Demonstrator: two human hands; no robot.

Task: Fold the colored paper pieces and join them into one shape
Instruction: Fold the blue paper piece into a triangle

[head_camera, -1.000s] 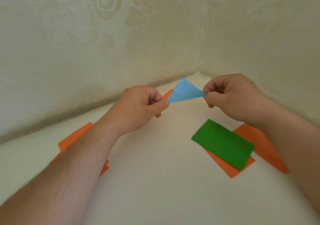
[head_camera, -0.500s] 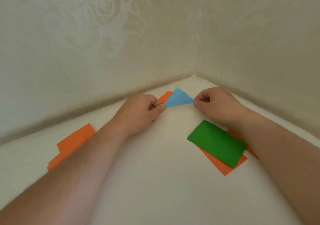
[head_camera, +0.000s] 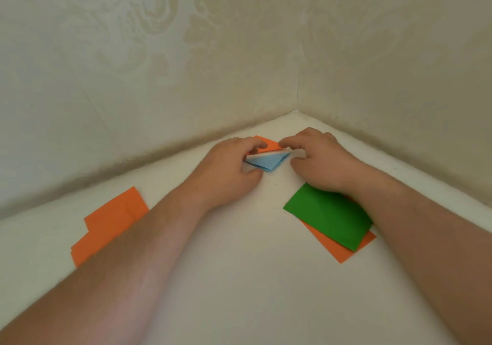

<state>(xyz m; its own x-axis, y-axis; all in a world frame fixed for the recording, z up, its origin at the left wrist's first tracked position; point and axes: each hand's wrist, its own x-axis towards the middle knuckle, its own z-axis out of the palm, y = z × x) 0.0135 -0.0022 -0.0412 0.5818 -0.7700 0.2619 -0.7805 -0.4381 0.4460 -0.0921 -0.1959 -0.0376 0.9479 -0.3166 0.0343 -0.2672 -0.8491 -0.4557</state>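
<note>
Nearest on the white bench [head_camera: 239, 278], the forearms run in from the near edge, the left arm crossing an orange stack [head_camera: 109, 222] towards the left edge, the right arm passing over a green sheet [head_camera: 327, 215] that lies on another orange sheet [head_camera: 343, 251] on the right side. Further in, close to the far corner, the blue piece [head_camera: 267, 161] lies flat on the bench between the two hands, with a white strip of its underside showing along its far edge. Its long axis runs left to right, roughly along the far edge, and its point faces the near edge, so it reads as a shallow downward triangle. The left hand [head_camera: 229, 169] has its grip on the piece's left end, thumb at the near side and fingers curled over the far side; the right hand [head_camera: 316, 158] holds its right end, fingertips [head_camera: 286, 142] on the far edge and thumb near the right tip, though exactly how tightly either pinches is hard to tell. An orange piece [head_camera: 267, 143] sits just behind, touching or slightly under the blue one. The step appears to be flattening a crease: I would keep both ends pinned, line up the far edges so no white shows unevenly, then run a finger from the middle outwards along the fold. Thin paper skews easily if one end lifts.
</note>
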